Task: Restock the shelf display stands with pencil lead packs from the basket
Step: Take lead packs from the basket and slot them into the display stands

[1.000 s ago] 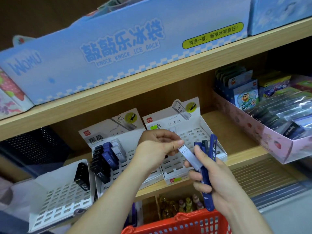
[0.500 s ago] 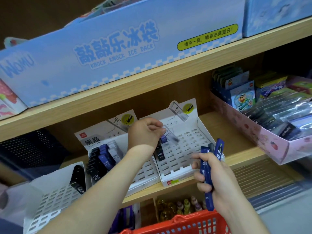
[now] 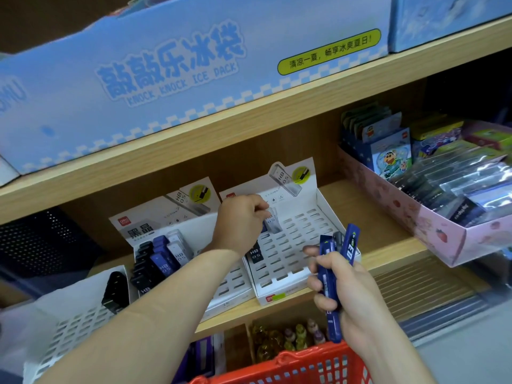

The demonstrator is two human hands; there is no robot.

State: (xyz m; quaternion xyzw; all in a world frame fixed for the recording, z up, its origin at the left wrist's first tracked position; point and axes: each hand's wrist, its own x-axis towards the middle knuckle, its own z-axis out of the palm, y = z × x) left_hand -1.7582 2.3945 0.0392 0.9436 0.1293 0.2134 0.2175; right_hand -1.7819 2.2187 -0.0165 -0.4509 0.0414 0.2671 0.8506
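Note:
Three white slotted display stands sit on the wooden shelf. My left hand (image 3: 241, 220) pinches a clear HB 0.5 lead pack (image 3: 273, 221) over the upper slots of the right stand (image 3: 302, 239), where a black pack (image 3: 255, 254) sits lower down. My right hand (image 3: 342, 286) grips a bundle of dark blue lead packs (image 3: 336, 268), one marked 0.3, in front of that stand. The middle stand (image 3: 235, 281) carries black, blue and clear packs (image 3: 159, 257). The left stand (image 3: 72, 325) has a few black packs (image 3: 115, 291). The red basket (image 3: 291, 364) is at the bottom edge.
A long blue ice-pack carton (image 3: 171, 70) fills the shelf above. A pink box (image 3: 432, 225) of cartoon stationery stands to the right. A black mesh bin (image 3: 41, 239) is at the left, and small bottles (image 3: 288, 339) sit on the shelf below.
My left hand took the clear pack from my right hand's bundle and carried it up and back to the right stand's upper slots. My right hand stayed put with the blue packs.

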